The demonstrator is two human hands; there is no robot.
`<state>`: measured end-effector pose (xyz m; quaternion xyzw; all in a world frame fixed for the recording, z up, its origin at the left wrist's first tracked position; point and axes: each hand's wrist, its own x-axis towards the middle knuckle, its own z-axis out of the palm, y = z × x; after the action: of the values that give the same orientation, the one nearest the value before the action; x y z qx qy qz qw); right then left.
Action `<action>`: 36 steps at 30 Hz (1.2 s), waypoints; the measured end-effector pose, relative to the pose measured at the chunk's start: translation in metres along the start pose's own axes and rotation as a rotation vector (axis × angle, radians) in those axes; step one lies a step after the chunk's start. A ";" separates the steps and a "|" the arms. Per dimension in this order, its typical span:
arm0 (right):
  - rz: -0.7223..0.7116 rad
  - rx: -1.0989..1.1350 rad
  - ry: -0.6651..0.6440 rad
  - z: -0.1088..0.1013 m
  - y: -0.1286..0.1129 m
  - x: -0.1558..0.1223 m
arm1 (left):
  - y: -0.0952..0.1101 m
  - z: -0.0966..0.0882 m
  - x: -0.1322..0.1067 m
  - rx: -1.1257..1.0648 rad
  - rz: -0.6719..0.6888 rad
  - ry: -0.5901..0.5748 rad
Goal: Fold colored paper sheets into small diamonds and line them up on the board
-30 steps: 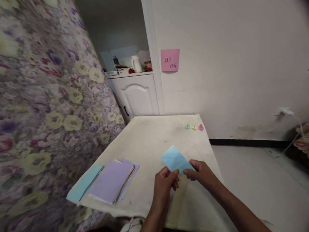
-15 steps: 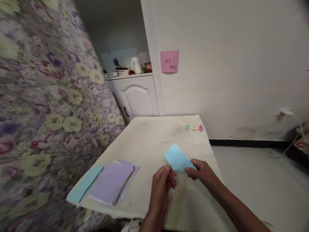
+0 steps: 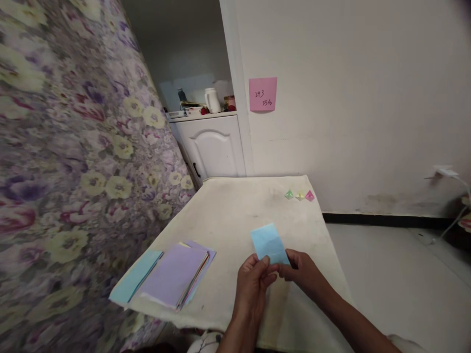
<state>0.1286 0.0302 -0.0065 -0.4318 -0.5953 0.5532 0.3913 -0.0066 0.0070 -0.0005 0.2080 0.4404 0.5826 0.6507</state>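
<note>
A small light-blue sheet of paper (image 3: 270, 240) is held up over the front part of the cloth-covered table (image 3: 235, 211). My left hand (image 3: 253, 279) pinches its lower left edge, thumb on top. At the lower right corner, my right hand (image 3: 296, 267) grips the same sheet between thumb and fingers. Both hands are close together at the sheet's near edge. Near the table's far right corner lie three small folded paper pieces: a green one (image 3: 289, 194), a yellow one (image 3: 300, 196) and a pink one (image 3: 309, 195).
On the table's left side lie a stack of purple and other coloured paper (image 3: 176, 274) and a blue-green stack (image 3: 136, 277). A floral curtain (image 3: 81, 171) hangs along the left. Behind stands a white cabinet (image 3: 213, 147); a pink note (image 3: 263, 94) is on the wall.
The blue sheet has turned to stand more upright. My left hand now grips its lower left edge, and my right hand has come in nearer to it. The view has shifted slightly.
</note>
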 end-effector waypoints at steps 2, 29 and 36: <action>-0.005 -0.031 0.001 0.000 0.001 0.000 | 0.001 0.000 0.000 -0.031 -0.017 0.008; -0.102 -0.100 -0.042 -0.016 -0.009 -0.003 | 0.015 -0.006 -0.006 -0.182 0.061 -0.073; -0.083 -0.006 -0.114 -0.019 -0.016 -0.005 | 0.018 -0.007 -0.007 -0.211 0.001 -0.112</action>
<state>0.1465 0.0309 0.0109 -0.3758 -0.6357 0.5584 0.3780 -0.0224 0.0027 0.0126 0.1708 0.3398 0.6135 0.6921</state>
